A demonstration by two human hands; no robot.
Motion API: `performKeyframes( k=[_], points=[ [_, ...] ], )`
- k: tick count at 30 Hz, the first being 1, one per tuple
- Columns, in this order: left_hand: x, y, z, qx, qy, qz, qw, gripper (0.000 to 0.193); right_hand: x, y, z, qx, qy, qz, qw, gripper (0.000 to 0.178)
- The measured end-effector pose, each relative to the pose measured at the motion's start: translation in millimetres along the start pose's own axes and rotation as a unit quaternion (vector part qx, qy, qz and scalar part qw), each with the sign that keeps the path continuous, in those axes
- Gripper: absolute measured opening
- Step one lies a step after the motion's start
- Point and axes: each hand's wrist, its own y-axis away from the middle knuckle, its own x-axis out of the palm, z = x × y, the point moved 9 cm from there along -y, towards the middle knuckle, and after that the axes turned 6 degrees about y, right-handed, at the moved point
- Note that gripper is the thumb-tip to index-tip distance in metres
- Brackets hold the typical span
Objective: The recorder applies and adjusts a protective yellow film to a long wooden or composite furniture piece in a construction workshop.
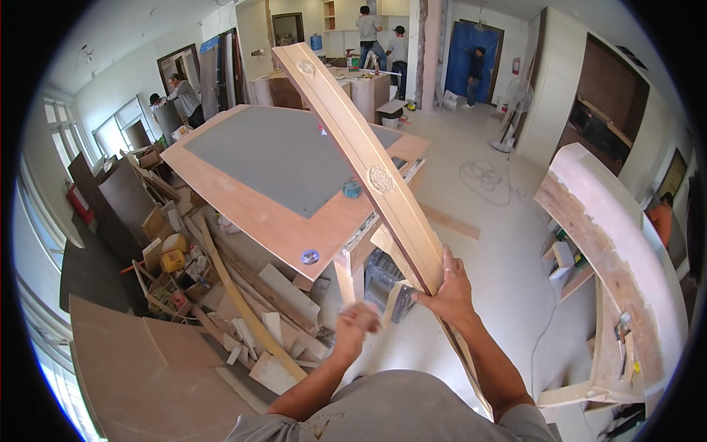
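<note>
A long pale wooden moulding board (347, 131) with carved rosettes and grooved edges stands tilted in front of me, its upper end leaning away to the left. My right hand (451, 292) is closed around its lower part, thumb on the left edge and fingers along the right. My left hand (359, 322) hovers left of the board, apart from it and smeared by motion; whether its fingers hold anything is unclear. Beyond the board lies a large plywood worktable (236, 188) with a grey sheet (258, 155) on top. A round blue-purple disc (310, 257) rests near its close corner.
Wood offcuts (276, 324) and tools are heaped at the left. A curved, part-plastered wooden piece (611, 243) stands at the right. A standing fan (515, 110) and a loose cable (486, 180) are on the floor farther back. Several people work at the far side.
</note>
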Motion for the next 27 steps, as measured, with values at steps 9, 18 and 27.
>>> performKeyframes(
  k=[9,18,27],
  points=[
    [48,-52,-102,0.02,0.353,-0.037,0.935,0.058,43,42,48,-0.04,0.017,-0.004,0.999,0.121],
    [-5,-65,-34,0.04,0.216,-0.176,0.96,0.023,54,44,52,-0.039,-0.027,0.05,0.998,0.117],
    [-69,-65,132,0.015,-0.548,-0.15,0.823,0.035,33,49,68,-0.116,-0.217,0.138,0.959,0.103]
  ],
)
